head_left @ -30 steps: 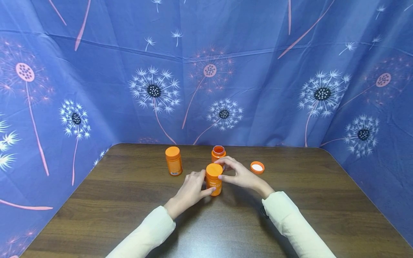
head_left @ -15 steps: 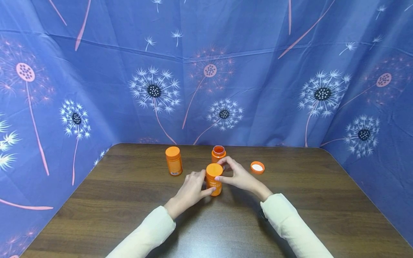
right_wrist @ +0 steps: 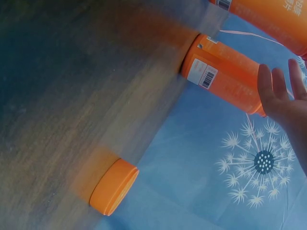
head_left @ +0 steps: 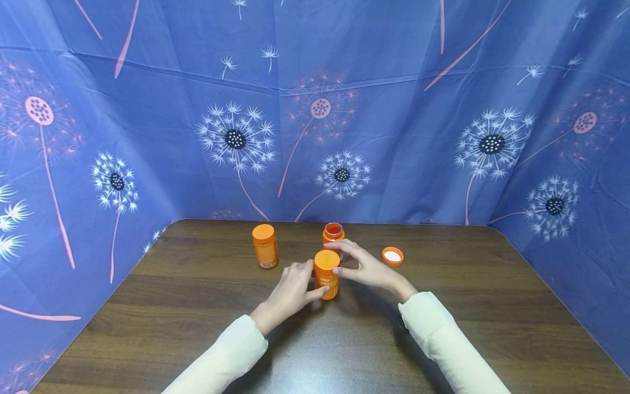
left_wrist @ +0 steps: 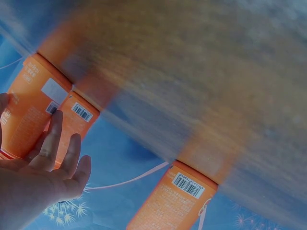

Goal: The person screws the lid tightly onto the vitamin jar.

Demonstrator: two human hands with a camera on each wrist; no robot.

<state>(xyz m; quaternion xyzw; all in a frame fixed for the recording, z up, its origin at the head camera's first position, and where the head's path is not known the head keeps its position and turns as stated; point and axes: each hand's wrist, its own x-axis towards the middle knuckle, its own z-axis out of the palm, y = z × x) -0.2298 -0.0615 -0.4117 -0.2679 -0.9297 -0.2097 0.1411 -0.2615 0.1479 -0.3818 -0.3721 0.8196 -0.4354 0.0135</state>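
Note:
An orange pill bottle (head_left: 326,283) with white print stands upright mid-table, its orange lid (head_left: 327,259) on top. My left hand (head_left: 289,291) grips its body from the left, thumb across the front. From the right, my right hand (head_left: 368,267) holds the lid, thumb at its near side and fingers curved over the far side. In the left wrist view the fingers of the left hand (left_wrist: 48,167) wrap beside the gripped bottle (left_wrist: 31,108). The right wrist view shows the right hand (right_wrist: 288,100), with the gripped bottle (right_wrist: 273,19) at the upper right edge.
Just behind stands a second orange bottle (head_left: 333,234), lidless, its mouth uncovered and partly hidden by my right hand. A loose orange cap (head_left: 392,256) lies to the right, white inside facing up. A third, capped bottle (head_left: 266,249) stands left. Patterned blue cloth (head_left: 394,137) surrounds the wooden table.
My right thumb and fingers shift left around the lid, then back right to about where they were. The left hand and the bottle stay in place.

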